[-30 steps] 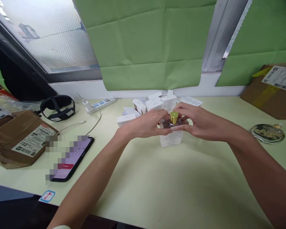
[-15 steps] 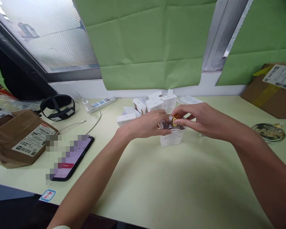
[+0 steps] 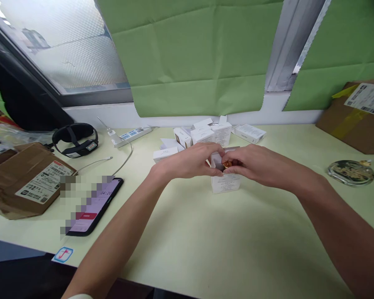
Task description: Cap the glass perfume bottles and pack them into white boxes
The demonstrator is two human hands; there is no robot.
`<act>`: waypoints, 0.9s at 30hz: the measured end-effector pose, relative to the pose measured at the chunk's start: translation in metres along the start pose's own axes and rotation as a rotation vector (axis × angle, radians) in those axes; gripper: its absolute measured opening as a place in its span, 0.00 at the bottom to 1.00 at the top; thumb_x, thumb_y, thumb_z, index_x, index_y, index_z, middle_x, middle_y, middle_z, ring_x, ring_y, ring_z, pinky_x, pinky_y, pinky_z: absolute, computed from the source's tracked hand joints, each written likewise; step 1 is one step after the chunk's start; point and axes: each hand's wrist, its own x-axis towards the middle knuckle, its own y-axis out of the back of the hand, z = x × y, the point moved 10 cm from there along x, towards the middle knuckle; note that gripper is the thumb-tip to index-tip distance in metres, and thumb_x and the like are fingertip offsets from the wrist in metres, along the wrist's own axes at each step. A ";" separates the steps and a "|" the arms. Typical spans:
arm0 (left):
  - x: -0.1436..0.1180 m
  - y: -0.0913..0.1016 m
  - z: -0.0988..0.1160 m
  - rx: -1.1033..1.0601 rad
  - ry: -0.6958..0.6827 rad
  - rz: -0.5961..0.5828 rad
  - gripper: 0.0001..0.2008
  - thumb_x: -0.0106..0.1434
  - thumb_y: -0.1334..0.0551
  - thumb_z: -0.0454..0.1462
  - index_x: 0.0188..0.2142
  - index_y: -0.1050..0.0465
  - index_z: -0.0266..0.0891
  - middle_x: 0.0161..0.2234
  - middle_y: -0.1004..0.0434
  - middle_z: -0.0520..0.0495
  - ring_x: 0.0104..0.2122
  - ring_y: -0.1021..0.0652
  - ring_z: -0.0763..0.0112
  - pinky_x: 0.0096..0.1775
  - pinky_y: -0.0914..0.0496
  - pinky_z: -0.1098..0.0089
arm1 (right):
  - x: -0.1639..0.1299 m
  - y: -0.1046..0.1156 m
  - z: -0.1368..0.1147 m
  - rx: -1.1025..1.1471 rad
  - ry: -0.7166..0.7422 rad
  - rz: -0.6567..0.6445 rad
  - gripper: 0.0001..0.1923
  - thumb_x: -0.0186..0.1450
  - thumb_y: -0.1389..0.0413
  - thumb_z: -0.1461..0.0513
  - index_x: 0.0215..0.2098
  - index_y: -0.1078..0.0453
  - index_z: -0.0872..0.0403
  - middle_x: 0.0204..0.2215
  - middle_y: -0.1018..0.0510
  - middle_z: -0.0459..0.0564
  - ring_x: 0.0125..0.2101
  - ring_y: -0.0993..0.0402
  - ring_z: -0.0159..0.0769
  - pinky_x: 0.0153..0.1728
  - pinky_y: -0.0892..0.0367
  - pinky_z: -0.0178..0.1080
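A pale yellow-green table [image 3: 205, 249] sits under a window with green paper taped over it. On the left side lie a brown cardboard box [image 3: 25, 178], a black headband [image 3: 76, 139] and a phone [image 3: 93, 205] with its screen lit. A white power strip [image 3: 132, 135] with a thin cable runs near the wall. A bunch of small white boxes [image 3: 202, 133] is piled just behind the hands, very close, and one more white box [image 3: 249, 132] lies flat a little to the right. Far right there is a round glass dish [image 3: 350, 171] and another brown parcel [image 3: 358, 116].

In the middle stands a small white carton [image 3: 226, 180]. It stands upright, its long side going up and down, with the open top facing up. A bottle with a gold cap [image 3: 227, 164] sits down inside it, and only a bit of the cap peeks out.

The left hand [image 3: 190, 162] curls its fingers around the top edge of the carton and pinches a flap. The right hand [image 3: 258, 166] pinches the gold cap between thumb and fingers. Both hands hide most of the carton's top.
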 end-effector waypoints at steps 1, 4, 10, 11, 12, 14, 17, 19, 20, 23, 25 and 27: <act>0.000 0.000 0.000 -0.001 -0.002 -0.001 0.16 0.64 0.37 0.44 0.50 0.31 0.45 0.47 0.25 0.49 0.43 0.23 0.66 0.41 0.30 0.67 | 0.001 -0.002 0.000 -0.006 -0.004 -0.002 0.11 0.70 0.52 0.56 0.39 0.27 0.48 0.36 0.21 0.44 0.33 0.28 0.36 0.31 0.41 0.39; 0.000 0.000 -0.002 0.012 -0.004 -0.002 0.17 0.64 0.37 0.44 0.51 0.32 0.45 0.48 0.25 0.50 0.43 0.23 0.67 0.40 0.30 0.67 | 0.001 -0.007 0.000 -0.031 -0.020 -0.022 0.14 0.71 0.54 0.57 0.39 0.27 0.48 0.35 0.22 0.45 0.32 0.29 0.36 0.30 0.42 0.40; -0.002 0.001 -0.003 0.029 0.002 0.004 0.18 0.65 0.37 0.45 0.53 0.33 0.46 0.49 0.26 0.50 0.42 0.23 0.68 0.39 0.31 0.68 | -0.001 -0.016 -0.004 -0.048 0.006 -0.045 0.17 0.71 0.56 0.58 0.37 0.26 0.51 0.32 0.22 0.50 0.30 0.29 0.38 0.30 0.42 0.40; -0.002 0.001 -0.002 0.015 -0.004 -0.003 0.18 0.65 0.38 0.45 0.53 0.33 0.46 0.49 0.26 0.49 0.42 0.23 0.68 0.39 0.31 0.68 | -0.002 -0.015 -0.004 -0.025 0.009 -0.045 0.17 0.71 0.55 0.58 0.37 0.25 0.51 0.33 0.21 0.50 0.31 0.29 0.38 0.31 0.41 0.40; -0.002 0.000 -0.001 -0.003 -0.011 -0.015 0.18 0.65 0.38 0.45 0.54 0.33 0.47 0.50 0.26 0.49 0.43 0.23 0.68 0.40 0.30 0.69 | -0.003 -0.013 -0.005 0.002 0.014 -0.050 0.17 0.71 0.55 0.58 0.38 0.24 0.50 0.35 0.21 0.50 0.32 0.28 0.39 0.32 0.40 0.40; -0.003 0.000 -0.001 -0.030 -0.026 -0.040 0.18 0.66 0.39 0.45 0.54 0.33 0.46 0.51 0.26 0.48 0.46 0.24 0.67 0.41 0.31 0.69 | -0.007 -0.003 -0.006 0.062 0.030 -0.045 0.17 0.71 0.55 0.57 0.42 0.24 0.48 0.40 0.20 0.50 0.36 0.26 0.40 0.35 0.37 0.40; -0.005 0.002 -0.003 -0.025 -0.034 -0.062 0.18 0.68 0.42 0.46 0.56 0.34 0.48 0.52 0.26 0.48 0.48 0.25 0.65 0.43 0.31 0.68 | -0.016 0.027 0.007 0.133 -0.015 0.078 0.17 0.70 0.53 0.54 0.50 0.26 0.44 0.48 0.21 0.47 0.44 0.25 0.43 0.40 0.34 0.41; -0.006 0.003 -0.005 -0.028 -0.035 -0.079 0.19 0.69 0.44 0.46 0.58 0.36 0.50 0.53 0.27 0.48 0.50 0.26 0.65 0.44 0.32 0.68 | -0.024 0.046 0.030 0.161 -0.127 0.176 0.19 0.69 0.51 0.49 0.52 0.28 0.44 0.48 0.21 0.49 0.44 0.25 0.44 0.37 0.32 0.41; -0.006 0.002 -0.006 -0.039 -0.036 -0.097 0.19 0.70 0.44 0.46 0.59 0.37 0.51 0.54 0.28 0.48 0.50 0.26 0.65 0.45 0.32 0.67 | -0.028 0.049 0.043 0.175 -0.184 0.190 0.21 0.68 0.50 0.47 0.54 0.29 0.44 0.46 0.21 0.50 0.42 0.25 0.45 0.36 0.32 0.41; -0.008 -0.001 -0.009 -0.080 -0.045 -0.145 0.22 0.70 0.45 0.45 0.62 0.41 0.53 0.57 0.30 0.48 0.51 0.26 0.65 0.47 0.32 0.67 | -0.031 0.034 0.068 0.258 -0.270 0.040 0.26 0.67 0.51 0.43 0.59 0.34 0.43 0.42 0.22 0.52 0.37 0.25 0.43 0.34 0.31 0.43; -0.008 -0.002 -0.009 -0.094 -0.048 -0.155 0.23 0.71 0.46 0.45 0.64 0.43 0.53 0.57 0.29 0.48 0.52 0.26 0.65 0.47 0.32 0.67 | -0.030 0.016 0.070 0.347 -0.247 -0.107 0.26 0.67 0.51 0.43 0.60 0.36 0.42 0.41 0.23 0.51 0.37 0.26 0.42 0.36 0.31 0.43; -0.007 -0.002 -0.009 -0.097 -0.045 -0.147 0.23 0.71 0.47 0.46 0.64 0.43 0.53 0.56 0.29 0.47 0.52 0.26 0.65 0.48 0.32 0.67 | -0.028 0.005 0.066 0.426 -0.207 -0.190 0.24 0.68 0.50 0.44 0.59 0.36 0.41 0.40 0.24 0.50 0.38 0.27 0.42 0.37 0.31 0.43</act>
